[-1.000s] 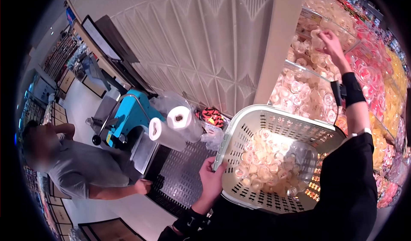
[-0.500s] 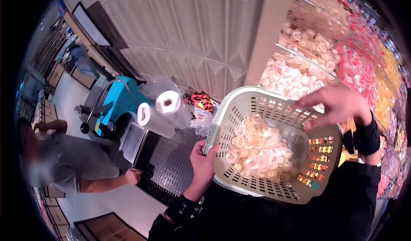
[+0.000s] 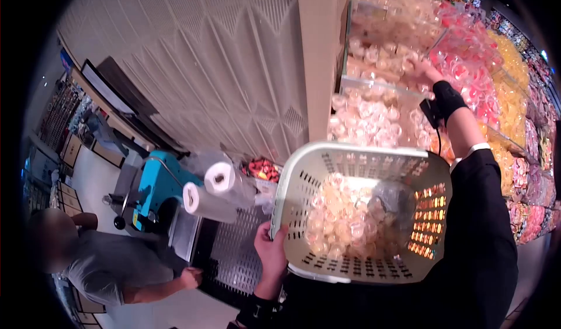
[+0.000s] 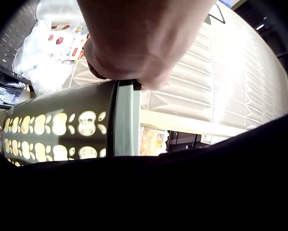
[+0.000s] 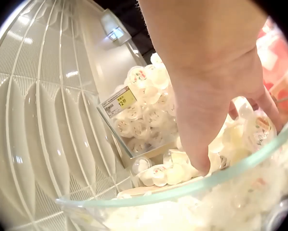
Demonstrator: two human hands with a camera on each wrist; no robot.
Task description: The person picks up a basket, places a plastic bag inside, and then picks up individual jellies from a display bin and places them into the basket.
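My left hand [image 3: 270,253] grips the left rim of a pale green basket [image 3: 281,197], seen from close up in the left wrist view as a hand [image 4: 134,43] over the basket rim [image 4: 128,120]. Small wrapped cups [image 3: 342,218] lie heaped inside the basket. My right hand [image 3: 425,73] reaches into a clear bin of pale cups [image 3: 374,54] on the display. The right wrist view has this hand [image 5: 211,91] behind the bin's glass edge [image 5: 182,189], thumb and fingers spread apart and touching pale cups [image 5: 257,132].
Pink [image 3: 467,66] and yellow packets [image 3: 509,83] fill bins at the right. Left of the basket are plastic bag rolls [image 3: 204,205], a blue machine [image 3: 156,183] and a perforated counter [image 3: 236,247]. A person in grey [image 3: 120,264] stands at far left, beyond the counter.
My right hand was at the bin, then came over the basket with fingers spread, and is now back among the pale cups. My left hand still holds the basket rim.
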